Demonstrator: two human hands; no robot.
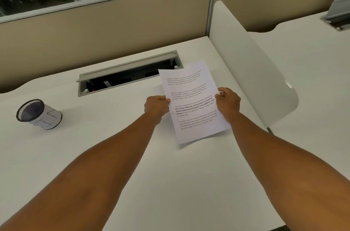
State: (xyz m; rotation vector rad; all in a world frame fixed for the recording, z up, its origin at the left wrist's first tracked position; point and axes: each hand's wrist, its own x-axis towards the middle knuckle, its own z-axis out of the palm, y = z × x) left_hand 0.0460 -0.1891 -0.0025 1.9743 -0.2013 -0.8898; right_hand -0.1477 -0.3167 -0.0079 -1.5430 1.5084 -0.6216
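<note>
- The sheet (193,98), 1 printed page with 4 blocks of text, is in both hands over the bench (180,183), at about 1 o'clock from the person. It is turned so its top leans toward 1 o'clock.
- The left grip (157,106) pinches the sheet's 9 o'clock edge, with the thumb on top.
- The right grip (228,104) pinches the 3 o'clock edge the same way, with its fingers curled round the margin.
- Done so far, as I judge it: the sheet is secured in 2 hands. It looks flat, with no fold or crease.
- A thin shadow under its 6 o'clock edge suggests it is raised just off the bench, though I cannot be sure.
- Its 12 o'clock corner overlaps the right end of the open cable tray (128,77).
- Left to do, by my reading: whatever follows the hold, whether setting it down or folding it. Neither has begun.
- A mesh cup (37,113) lies on its side at 9 o'clock, well apart from the sheet.
</note>
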